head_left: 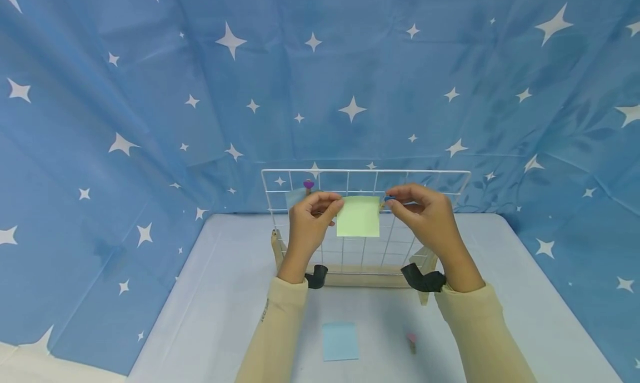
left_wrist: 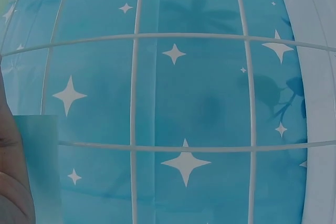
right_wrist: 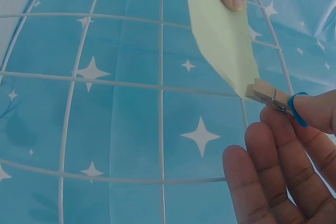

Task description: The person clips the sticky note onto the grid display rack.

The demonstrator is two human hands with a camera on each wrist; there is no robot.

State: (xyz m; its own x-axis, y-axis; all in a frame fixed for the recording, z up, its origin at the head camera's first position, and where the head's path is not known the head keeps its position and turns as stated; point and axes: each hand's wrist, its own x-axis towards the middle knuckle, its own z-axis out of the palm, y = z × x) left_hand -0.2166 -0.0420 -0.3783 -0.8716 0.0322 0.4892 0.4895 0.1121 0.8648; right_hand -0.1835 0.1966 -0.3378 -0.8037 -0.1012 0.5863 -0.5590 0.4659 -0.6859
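Observation:
My left hand (head_left: 309,227) pinches a pale green paper note (head_left: 358,216) at its upper left corner, in front of a white wire grid (head_left: 415,171). At the note's right edge, my right hand (head_left: 432,219) pinches a small wooden clothespin (right_wrist: 266,95) with a blue end between thumb and index finger. In the right wrist view the clothespin's tip overlaps the corner of the note, which bends there. The other right fingers (right_wrist: 247,182) extend below it. The left wrist view shows just an edge of the left hand, beside a bluish paper.
A light blue note (head_left: 294,197) hangs on the grid's upper left, by a purple heart clothespin (head_left: 308,184). On the white table (head_left: 200,327) lie another blue note (head_left: 340,342) and a pink-topped clothespin (head_left: 412,343). A blue star-patterned cloth (head_left: 350,66) hangs behind the grid.

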